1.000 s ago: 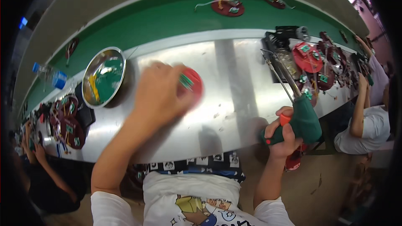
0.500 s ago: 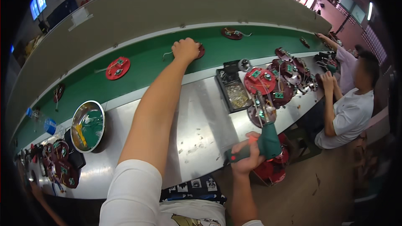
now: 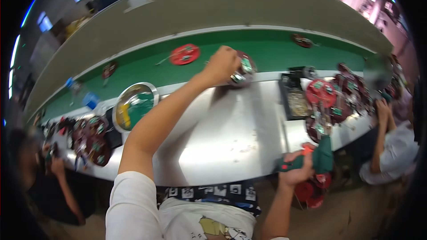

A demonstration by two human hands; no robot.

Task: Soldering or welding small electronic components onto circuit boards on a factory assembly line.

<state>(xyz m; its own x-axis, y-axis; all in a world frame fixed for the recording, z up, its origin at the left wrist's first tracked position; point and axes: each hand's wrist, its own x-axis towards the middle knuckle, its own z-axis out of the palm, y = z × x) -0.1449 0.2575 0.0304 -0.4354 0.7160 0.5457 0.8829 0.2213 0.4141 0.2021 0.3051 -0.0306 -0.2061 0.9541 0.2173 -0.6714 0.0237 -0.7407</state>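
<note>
My left hand (image 3: 221, 66) is closed on the edge of a dark red round disc (image 3: 247, 74) that carries a small green circuit board and shiny parts. The disc is tilted, above the seam between the green belt (image 3: 267, 46) and the steel bench (image 3: 213, 138). Down at the right, my right hand (image 3: 296, 169) grips a dark green cordless screwdriver (image 3: 322, 155) with a red button. Just beyond the tool lies another dark disc (image 3: 316, 126) with parts on it. A bright red disc (image 3: 185, 54) rests on the belt, left of my left hand.
A black tray of small screws (image 3: 297, 104) stands on the right, beside piled discs (image 3: 342, 102). Leftward are a steel bowl (image 3: 155, 91), a plastic bottle (image 3: 84, 95) and more discs (image 3: 95, 144). Co-workers sit at both sides. Behind the belt rises a long grey panel (image 3: 249, 6).
My left hand has lifted the dark red disc off the belt and brought it nearer the bench. The view has swung left. My right hand still holds the screwdriver.
</note>
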